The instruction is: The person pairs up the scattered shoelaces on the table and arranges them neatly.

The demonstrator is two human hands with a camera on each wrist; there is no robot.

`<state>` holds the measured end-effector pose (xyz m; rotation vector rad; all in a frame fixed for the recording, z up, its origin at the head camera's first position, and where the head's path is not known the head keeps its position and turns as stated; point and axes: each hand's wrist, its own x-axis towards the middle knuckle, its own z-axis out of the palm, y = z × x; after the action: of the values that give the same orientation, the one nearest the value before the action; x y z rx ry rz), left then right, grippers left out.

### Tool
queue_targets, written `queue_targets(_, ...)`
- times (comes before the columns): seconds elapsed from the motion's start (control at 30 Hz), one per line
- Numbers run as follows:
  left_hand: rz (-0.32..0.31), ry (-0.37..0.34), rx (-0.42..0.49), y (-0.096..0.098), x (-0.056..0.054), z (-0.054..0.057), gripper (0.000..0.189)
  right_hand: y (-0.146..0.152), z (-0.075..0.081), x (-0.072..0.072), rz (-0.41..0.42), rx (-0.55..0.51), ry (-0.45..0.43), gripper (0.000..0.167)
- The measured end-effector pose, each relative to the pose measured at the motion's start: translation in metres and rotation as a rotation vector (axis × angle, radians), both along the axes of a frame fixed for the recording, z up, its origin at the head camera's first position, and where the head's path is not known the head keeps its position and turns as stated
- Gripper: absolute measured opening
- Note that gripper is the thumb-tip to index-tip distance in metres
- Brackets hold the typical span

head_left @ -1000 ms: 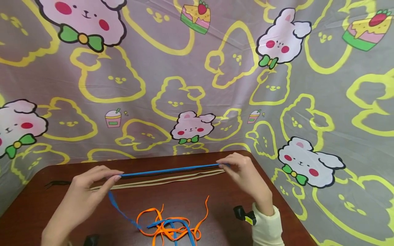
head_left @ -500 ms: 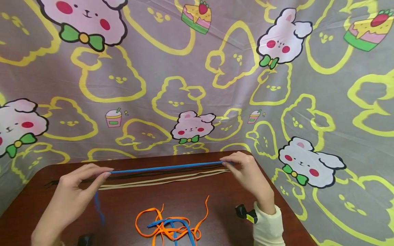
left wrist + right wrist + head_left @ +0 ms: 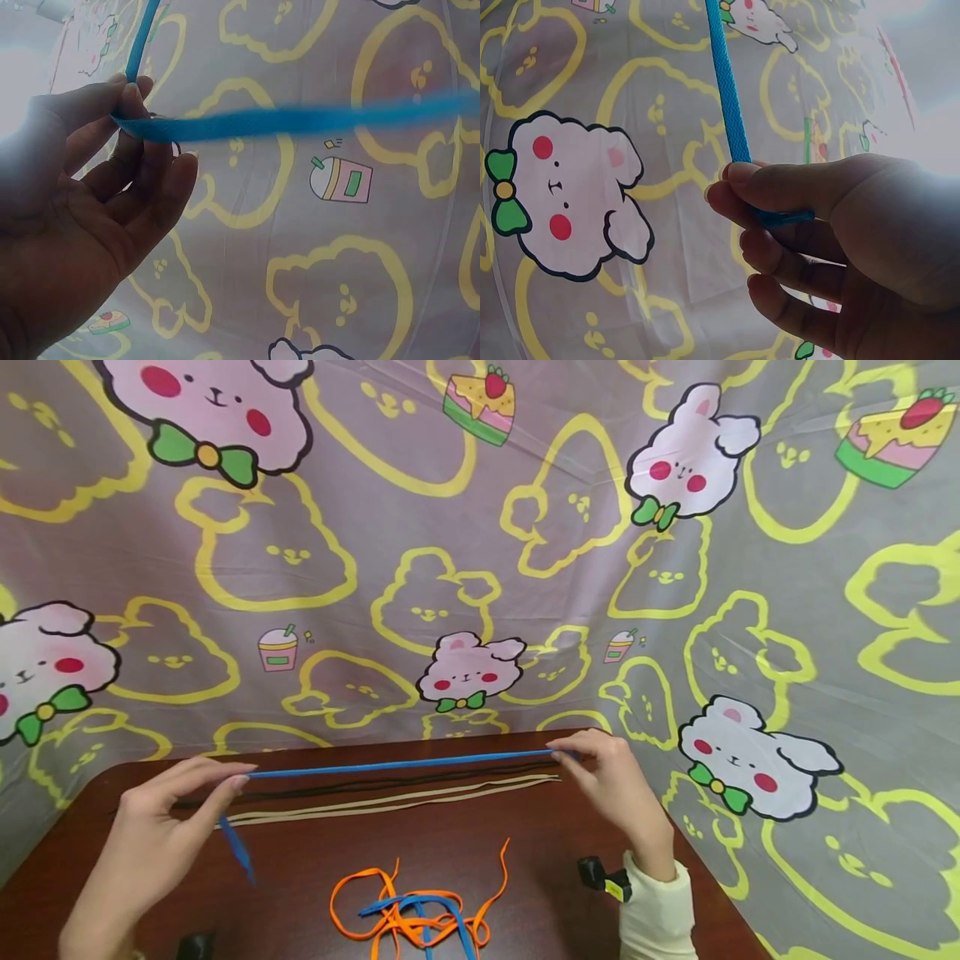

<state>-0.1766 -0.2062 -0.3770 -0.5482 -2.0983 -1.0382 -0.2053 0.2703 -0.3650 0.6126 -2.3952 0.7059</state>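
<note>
A flat blue shoelace (image 3: 397, 766) is stretched taut between both hands above the table. My left hand (image 3: 168, 814) pinches it between thumb and fingertips, and a loose tail dangles below that hand; the left wrist view shows the same lace (image 3: 247, 124) bending at the pinch. Near its other end, my right hand (image 3: 611, 785) pinches the lace, and in the right wrist view a short end (image 3: 784, 217) pokes out behind the thumb. Beyond and below the taut lace lie a black shoelace (image 3: 300, 791) and a beige shoelace (image 3: 397, 800), both laid lengthwise across the table.
A tangled orange shoelace (image 3: 352, 933) with another blue shoelace (image 3: 461, 917) among it lies at the front middle of the brown table (image 3: 300, 877). A cartoon-printed curtain (image 3: 525, 593) encloses the back and right side.
My left hand has slid leftward along the blue shoelace, lengthening the taut stretch and shortening the dangling tail, which has come away from the orange tangle. My right hand has shifted slightly right and up.
</note>
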Motion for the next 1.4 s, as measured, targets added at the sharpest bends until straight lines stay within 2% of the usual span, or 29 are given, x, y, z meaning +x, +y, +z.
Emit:
queue_targets(0.23,0.026,0.021,0.02,-0.006,-0.004,0.0,0.029,0.006,-0.001,-0.001,-0.028,0.004,0.008,0.016)
queue_targets(0.43,0.097,-0.019,0.02,-0.009,-0.006,-0.002,0.025,0.009,0.0,-0.001,-0.054,-0.011,-0.012,0.017)
queue_targets(0.67,0.073,0.065,0.033,-0.013,-0.01,-0.005,0.027,0.013,-0.001,-0.001,-0.093,-0.021,-0.021,0.017)
queue_targets(0.9,0.151,0.073,0.028,-0.016,-0.009,-0.005,0.024,0.019,-0.001,0.0,-0.107,-0.025,0.006,0.018)
queue_targets(1.03,0.165,0.092,0.045,-0.019,-0.007,-0.004,0.023,0.022,0.0,-0.001,-0.122,-0.024,0.013,0.019)
queue_targets(1.2,0.178,0.073,0.072,-0.024,-0.009,-0.007,0.021,0.023,0.001,-0.001,-0.126,-0.029,-0.017,0.019)
queue_targets(1.4,0.229,0.028,0.093,-0.029,-0.01,-0.008,0.023,0.025,0.0,-0.003,-0.142,-0.035,-0.039,0.018)
